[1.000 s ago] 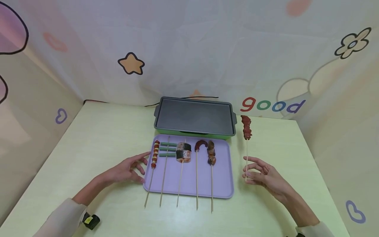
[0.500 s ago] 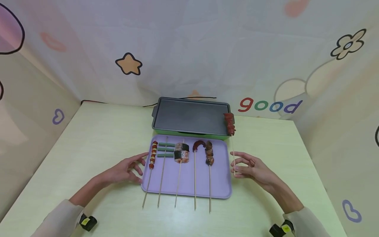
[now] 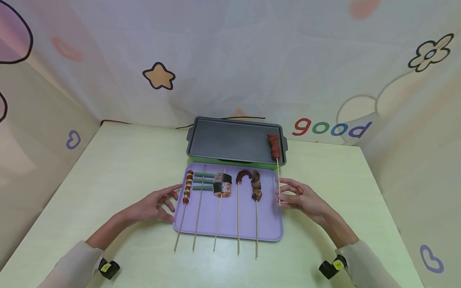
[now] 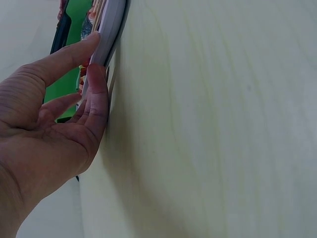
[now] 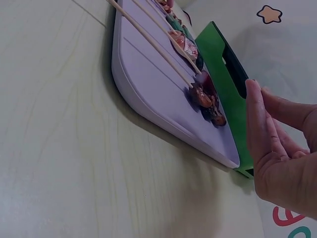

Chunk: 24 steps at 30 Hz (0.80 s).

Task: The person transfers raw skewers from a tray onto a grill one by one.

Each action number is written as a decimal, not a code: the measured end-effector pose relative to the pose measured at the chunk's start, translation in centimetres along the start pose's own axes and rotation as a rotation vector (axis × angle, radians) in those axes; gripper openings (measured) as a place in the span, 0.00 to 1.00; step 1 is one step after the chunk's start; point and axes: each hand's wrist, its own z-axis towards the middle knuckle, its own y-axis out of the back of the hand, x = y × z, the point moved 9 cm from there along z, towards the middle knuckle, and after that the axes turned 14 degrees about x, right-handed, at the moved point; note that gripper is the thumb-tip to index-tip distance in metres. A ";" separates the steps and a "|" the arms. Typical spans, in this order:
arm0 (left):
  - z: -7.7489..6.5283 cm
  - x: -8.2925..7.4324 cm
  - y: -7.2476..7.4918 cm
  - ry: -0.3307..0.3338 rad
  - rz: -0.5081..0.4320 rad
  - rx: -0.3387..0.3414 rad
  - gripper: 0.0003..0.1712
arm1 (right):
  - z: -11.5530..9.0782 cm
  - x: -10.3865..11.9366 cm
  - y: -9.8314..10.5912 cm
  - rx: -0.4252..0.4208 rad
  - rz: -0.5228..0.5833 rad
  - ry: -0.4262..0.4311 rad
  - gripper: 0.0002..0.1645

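The right hand (image 3: 303,200) pinches the red meat skewer (image 3: 275,147) by its stick, likely for reach, meat at the griddle's (image 3: 230,138) right end. The left hand (image 3: 155,206), fingers apart, touches the purple tray (image 3: 271,220), perhaps steadying it.

Right fingers (image 3: 289,183): red meat skewer (image 3: 274,147) sticks out forward over griddle (image 3: 230,140); purple tray (image 3: 270,218) and brown meat skewer (image 3: 256,190) block inward. Room to pass outward over tabletop (image 3: 335,172). Left fingers (image 3: 168,190): tray edge stops inward travel, red-and-yellow skewer (image 3: 188,186) just past it; room outward and back.
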 end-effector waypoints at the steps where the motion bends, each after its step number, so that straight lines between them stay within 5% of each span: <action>1: 0.0 0.0 0.0 -0.001 -0.002 0.002 0.56 | 0.1 0.0 0.1 -0.003 0.004 -0.001 0.40; 24: -0.1 0.3 0.1 0.013 -0.009 -0.011 0.56 | 1.6 -0.6 0.8 -0.041 0.003 0.038 0.41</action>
